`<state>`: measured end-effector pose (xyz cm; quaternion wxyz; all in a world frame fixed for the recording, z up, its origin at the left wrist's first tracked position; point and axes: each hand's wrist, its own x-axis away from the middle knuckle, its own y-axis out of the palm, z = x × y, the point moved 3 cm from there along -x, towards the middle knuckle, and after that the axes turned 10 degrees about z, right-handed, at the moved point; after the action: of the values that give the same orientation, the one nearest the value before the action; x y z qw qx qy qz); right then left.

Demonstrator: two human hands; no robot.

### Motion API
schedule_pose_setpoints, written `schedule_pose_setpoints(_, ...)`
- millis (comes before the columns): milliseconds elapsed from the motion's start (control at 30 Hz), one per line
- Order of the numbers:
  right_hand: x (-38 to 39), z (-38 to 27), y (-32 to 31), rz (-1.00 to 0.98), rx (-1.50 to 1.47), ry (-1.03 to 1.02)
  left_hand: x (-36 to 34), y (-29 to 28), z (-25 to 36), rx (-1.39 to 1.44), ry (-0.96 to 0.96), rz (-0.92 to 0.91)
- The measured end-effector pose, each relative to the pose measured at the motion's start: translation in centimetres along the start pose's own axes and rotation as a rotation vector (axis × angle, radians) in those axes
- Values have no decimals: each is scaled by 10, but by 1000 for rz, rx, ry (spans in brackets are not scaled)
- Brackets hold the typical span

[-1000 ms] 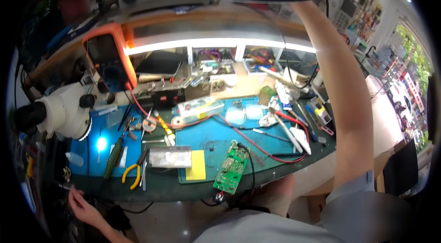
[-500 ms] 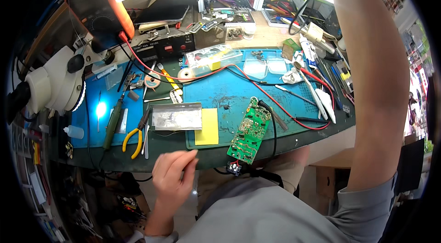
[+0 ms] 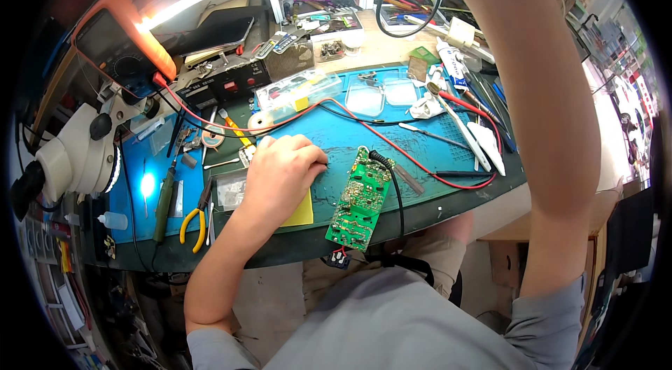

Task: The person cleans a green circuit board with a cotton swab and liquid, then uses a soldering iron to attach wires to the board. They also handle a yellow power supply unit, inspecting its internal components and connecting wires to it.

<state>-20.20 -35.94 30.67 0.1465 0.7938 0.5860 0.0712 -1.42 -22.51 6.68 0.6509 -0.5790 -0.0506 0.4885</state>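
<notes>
My left hand (image 3: 285, 172) is over the mat, left of a green circuit board (image 3: 360, 198). Its thumb and fingertips are pinched together low over the blue work mat (image 3: 315, 133); what they hold, if anything, is hidden. Beneath this hand lie a partly covered metal tray (image 3: 229, 188) and a yellow paper pad (image 3: 302, 212). The board lies at the mat's near edge, with a black cable (image 3: 400, 202) and a small black socket (image 3: 339, 259) attached. My right forearm (image 3: 535, 90) reaches up past the top edge, and the hand is out of view. A black cable loop (image 3: 380, 9) hangs beside it.
An orange multimeter (image 3: 122, 44) and a white microscope (image 3: 77, 153) stand at left. Yellow-handled pliers (image 3: 192, 226) and a green pen-shaped tool (image 3: 164, 205) lie on the bench. Red and black test leads (image 3: 392, 142) cross the mat. Tweezers and tools (image 3: 465, 135) crowd the right side.
My left hand has moved forward from the bench's near edge onto the mat, where a small black piece lay. The view has shifted slightly. My right arm stays raised; the cable loop hangs farther left.
</notes>
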Motion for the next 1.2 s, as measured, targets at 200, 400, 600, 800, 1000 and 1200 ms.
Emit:
schedule_pose_setpoints(200, 134, 32, -40, -338, 639, -505, 13, -6, -8, -109, 46, -25)
schedule_pose_setpoints(400, 204, 121, -115, -1041, 1178, -944, 12, -17, 1, 224, -231, 41)
schedule_pose_setpoints(600, 196, 169, -117, -1063, 1193, -1070, 39, -33, 5, 916, -729, 43)
schedule_pose_setpoints(800, 189, 171, -106, -1231, 1187, -1006, 61, -38, 6, 1052, -843, 57)
schedule_pose_setpoints(1000, 202, 159, -116, -1051, 1111, -1015, 80, -32, 13, 1098, -872, 112)
schedule_pose_setpoints(1200, 214, 177, -158, -674, 767, -1157, 73, -28, 37, 1141, -867, 118)
